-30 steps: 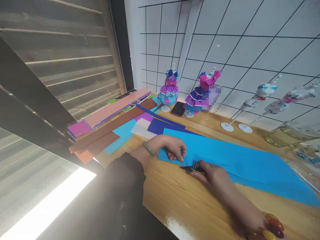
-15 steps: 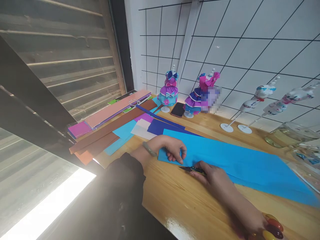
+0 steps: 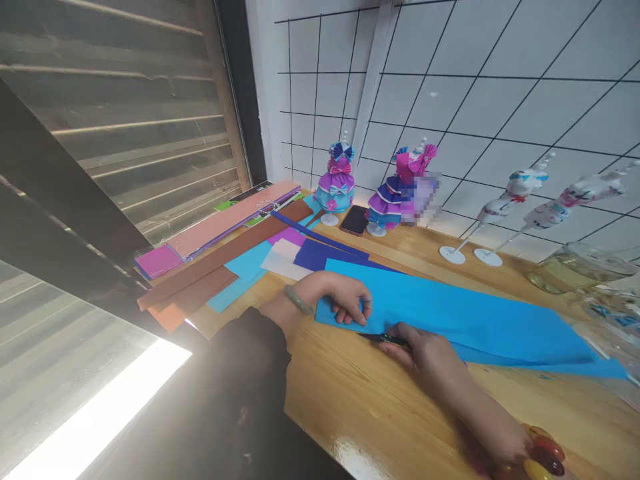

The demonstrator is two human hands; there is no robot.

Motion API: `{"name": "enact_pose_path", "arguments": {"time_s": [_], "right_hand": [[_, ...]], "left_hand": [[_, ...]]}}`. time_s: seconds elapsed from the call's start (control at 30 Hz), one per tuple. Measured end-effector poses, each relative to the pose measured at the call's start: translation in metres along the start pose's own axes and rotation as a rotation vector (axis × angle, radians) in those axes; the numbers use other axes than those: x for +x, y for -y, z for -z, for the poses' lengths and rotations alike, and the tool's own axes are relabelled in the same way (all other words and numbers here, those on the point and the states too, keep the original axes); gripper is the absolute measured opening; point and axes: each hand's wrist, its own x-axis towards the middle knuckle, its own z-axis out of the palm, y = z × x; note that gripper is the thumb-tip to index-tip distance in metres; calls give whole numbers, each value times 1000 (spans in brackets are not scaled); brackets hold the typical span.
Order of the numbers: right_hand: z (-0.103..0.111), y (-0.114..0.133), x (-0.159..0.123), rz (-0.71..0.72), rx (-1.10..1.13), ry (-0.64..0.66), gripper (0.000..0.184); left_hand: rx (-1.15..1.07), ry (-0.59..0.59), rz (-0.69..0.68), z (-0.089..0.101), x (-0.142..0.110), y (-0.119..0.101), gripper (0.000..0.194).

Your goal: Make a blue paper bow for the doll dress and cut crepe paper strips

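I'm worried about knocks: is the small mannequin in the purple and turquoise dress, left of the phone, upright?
Upright: the small mannequin stands on its round white base, bodice above skirt.

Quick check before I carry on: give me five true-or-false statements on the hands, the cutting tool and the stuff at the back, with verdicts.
1. The right hand holds the dark snips. True.
2. The left hand is raised well above the bright blue sheet. False: the left hand rests at the left end of the bright blue sheet.
3. The phone lies on the wooden table. True.
4. All four dress forms wear layered skirts. False: only the two dressed forms do; the two plain forms on the right have none.
5. The green bangle is on the left wrist. True.
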Motion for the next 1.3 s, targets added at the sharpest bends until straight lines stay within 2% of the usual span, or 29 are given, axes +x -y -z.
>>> {"name": "enact_pose_path", "arguments": {"time_s": [0.23,0.4,1.3], "right_hand": [[-1,-3,-4,0,10,-7,37],[1,3,-2,3,18,-47,35],[-4,13,7,14,19,-38,32]], "left_hand": [[6,10,1,2,1,1,36],[5,16,3,2,1,3,37],[29,12,-3,4,-1,3,37]]}}
